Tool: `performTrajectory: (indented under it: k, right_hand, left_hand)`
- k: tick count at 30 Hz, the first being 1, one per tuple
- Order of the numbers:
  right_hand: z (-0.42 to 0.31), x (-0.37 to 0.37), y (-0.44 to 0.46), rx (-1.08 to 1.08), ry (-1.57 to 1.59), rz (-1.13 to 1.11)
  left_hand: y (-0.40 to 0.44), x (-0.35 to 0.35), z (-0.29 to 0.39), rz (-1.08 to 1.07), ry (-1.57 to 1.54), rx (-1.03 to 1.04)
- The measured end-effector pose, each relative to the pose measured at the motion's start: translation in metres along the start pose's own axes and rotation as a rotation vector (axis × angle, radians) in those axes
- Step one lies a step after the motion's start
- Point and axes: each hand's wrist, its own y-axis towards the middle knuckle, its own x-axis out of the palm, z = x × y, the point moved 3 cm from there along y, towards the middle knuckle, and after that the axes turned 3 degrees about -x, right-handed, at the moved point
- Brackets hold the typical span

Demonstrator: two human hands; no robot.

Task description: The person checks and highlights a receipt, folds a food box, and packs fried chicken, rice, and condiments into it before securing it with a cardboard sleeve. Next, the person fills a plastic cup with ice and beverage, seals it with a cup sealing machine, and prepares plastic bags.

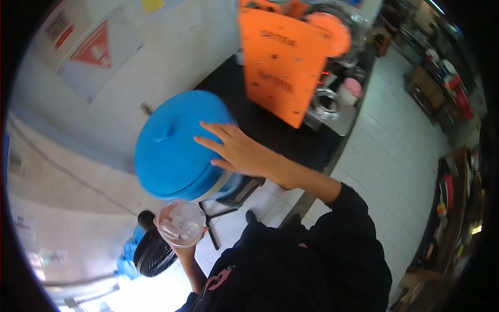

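Note:
My left hand (179,248) is wrapped round a clear plastic cup (197,236) filled with ice (182,221). Just above the cup stands a large blue drum-shaped container, covered by a round blue lid (176,140) with a small knob. My right hand (236,151) reaches over the lid's right side with fingers spread and nothing held in them. Whether the fingertips touch the lid I cannot tell.
A leaning orange sign (283,62) stands on the black counter (234,83). A digital scale (335,117) and a pink-lidded jar (351,89) sit behind it. A black fan-like object (156,252) is at lower left. Tiled floor (395,125) runs along the right.

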Motion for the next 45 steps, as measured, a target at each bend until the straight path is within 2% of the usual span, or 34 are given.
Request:
performTrajectory:
  k: [1, 2, 4, 5, 7, 9, 11, 13, 14, 17, 19, 22, 24, 26, 29, 33, 36, 37, 39, 42, 45]
  right_hand:
    - [0.002, -0.021, -0.034, 0.055, 0.064, -0.006]
    - [0.006, -0.043, -0.072, 0.141, 0.098, -0.024]
    - [0.019, -0.079, -0.159, 0.334, 0.136, -0.077]
    - [0.024, -0.095, -0.206, 0.443, 0.137, -0.114]
    - [0.024, -0.134, -0.291, 0.724, 0.202, -0.218]
    - [0.025, -0.157, -0.372, 0.903, 0.335, -0.292]
    - [0.025, -0.178, -0.425, 0.944, 0.37, -0.31]
    - [0.036, -0.195, -0.451, 0.992, 0.414, -0.323]
    - [0.044, -0.205, -0.452, 0.932, 0.44, -0.25]
    - [0.08, -0.236, -0.442, 0.824, 0.522, -0.127]
    - [0.116, -0.254, -0.432, 0.762, 0.63, -0.049]
    - [0.182, -0.267, -0.436, 0.663, 0.616, -0.114]
    - [0.236, -0.271, -0.452, 0.639, 0.577, -0.201]
    - [0.294, -0.27, -0.473, 0.621, 0.535, -0.278]
    - [0.379, -0.278, -0.501, 0.839, 0.318, -0.459]
    - [0.493, -0.29, -0.539, 0.767, 0.167, -0.491]
    - [0.603, -0.287, -0.544, 0.689, 0.213, -0.282]
    - [0.643, -0.284, -0.54, 0.688, 0.236, -0.195]
    - [0.718, -0.287, -0.516, 0.597, 0.148, -0.018]
    - [0.864, -0.242, -0.51, 0.875, 0.243, 0.157]
    - [0.928, -0.229, -0.478, 0.85, 0.243, 0.228]
  left_hand:
    - [-0.001, 0.023, 0.008, -0.074, -0.017, 0.037]
    - [-0.001, 0.046, 0.02, -0.181, 0.11, 0.139]
    - [-0.013, 0.104, 0.025, -0.316, -0.16, 0.055]
    - [-0.018, 0.136, 0.035, -0.333, -0.177, 0.066]
    - [-0.029, 0.206, 0.063, -0.494, -0.405, 0.063]
    - [-0.04, 0.261, 0.098, -0.525, -0.39, 0.075]
    - [-0.051, 0.309, 0.124, -0.558, -0.353, 0.126]
    - [-0.069, 0.358, 0.143, -0.57, -0.558, 0.036]
    - [-0.076, 0.378, 0.158, -0.567, -0.558, 0.037]
    - [-0.097, 0.436, 0.197, -0.751, -0.625, -0.15]
    - [-0.104, 0.471, 0.211, -0.754, -0.605, -0.166]
    - [-0.104, 0.529, 0.212, -0.758, -0.603, -0.154]
    - [-0.094, 0.568, 0.22, -0.734, -0.45, -0.041]
    - [-0.088, 0.615, 0.21, -0.716, -0.455, -0.075]
    - [-0.076, 0.695, 0.194, -0.716, -0.404, -0.178]
    - [-0.049, 0.806, 0.166, -0.616, -0.419, -0.182]
    - [-0.026, 0.878, 0.136, -0.489, -0.326, -0.217]
    - [-0.023, 0.898, 0.12, -0.452, -0.328, -0.298]
    - [-0.011, 0.928, 0.103, -0.398, -0.248, -0.263]
    - [0.0, 0.961, 0.092, -0.272, -0.179, -0.266]
    - [-0.008, 0.981, 0.085, -0.162, -0.088, -0.311]
